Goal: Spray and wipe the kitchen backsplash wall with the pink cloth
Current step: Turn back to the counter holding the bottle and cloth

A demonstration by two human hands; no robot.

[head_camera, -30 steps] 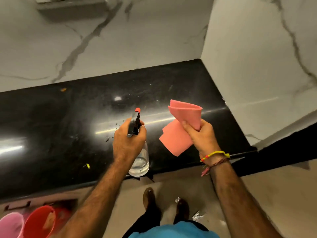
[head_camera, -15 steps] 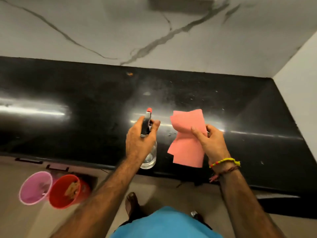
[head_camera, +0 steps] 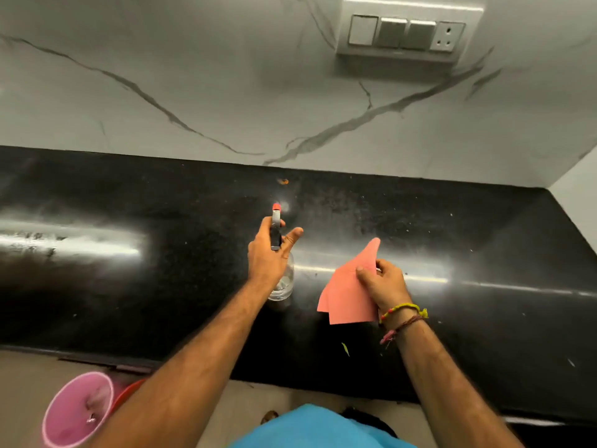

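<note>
The left hand (head_camera: 269,258) grips a clear spray bottle (head_camera: 281,279) by its neck, fingers curled round it, with the index finger sticking out straight to the right of the black trigger head. The bottle's red nozzle tip (head_camera: 276,206) points away from the person, toward the backsplash wall (head_camera: 226,92). The bottle hangs above the black bench (head_camera: 161,286), and whether its base touches the surface cannot be told. The right hand (head_camera: 382,284) pinches the pink cloth (head_camera: 347,295), thumb on top and fingers curled behind it; the cloth is folded, one corner pointing up toward the wall and its lower edges hanging loose over the bench, just to the right of the bottle. A yellow band and a reddish thread (head_camera: 402,320) sit on the right wrist. The wall is pale marble with dark veins and meets the bench along a straight seam; a switch plate with a socket (head_camera: 407,32) is mounted on it at the upper right. The bench is glossy with bright reflections, and small specks lie scattered on it, including an orange bit (head_camera: 283,181) near the wall and a green scrap (head_camera: 345,349) near the front edge. On the floor at lower left stands a pink bucket (head_camera: 76,412) with a red one mostly hidden behind the left arm.
</note>
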